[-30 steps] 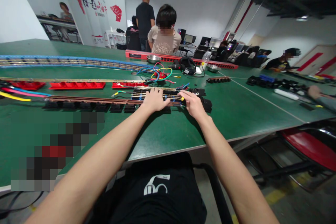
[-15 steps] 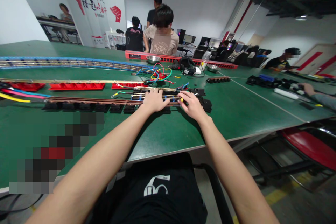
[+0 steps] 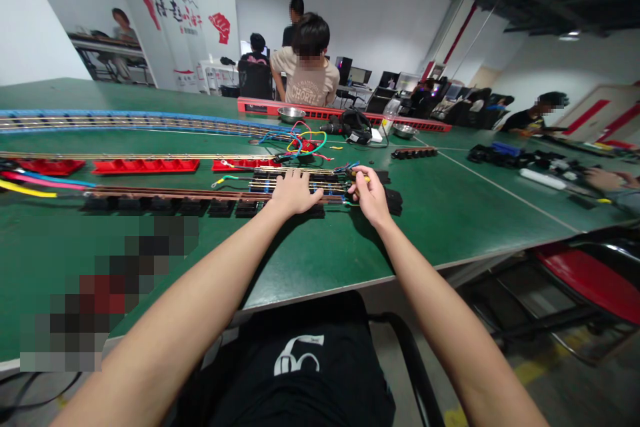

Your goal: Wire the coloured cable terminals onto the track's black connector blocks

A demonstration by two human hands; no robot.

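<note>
A long assembly of brown rails on black blocks point(image 3: 165, 195) runs across the green table. My left hand point(image 3: 296, 192) lies on its right part with fingers spread, over brass rods and blue pieces. Just to the right, my right hand point(image 3: 369, 195) has its fingers curled around a small yellow-ended tool point(image 3: 367, 179), most of which the fingers hide. Close to that hand are black end blocks point(image 3: 394, 201) and thin blue wires. Left of my left hand, a green-yellow wire with a ring terminal point(image 3: 224, 179) lies beside the rods.
Behind are red trays point(image 3: 146, 166), a blue curved track point(image 3: 150, 120), looped coloured wires point(image 3: 306, 143), metal bowls point(image 3: 291, 114) and a long red rail point(image 3: 410, 121). A short brown block strip point(image 3: 414, 153) lies to the right. Another person's hand point(image 3: 604, 178) is at the far right.
My right hand has moved slightly right, and its fingers have curled in around the yellow-ended tool. My left hand stays in place.
</note>
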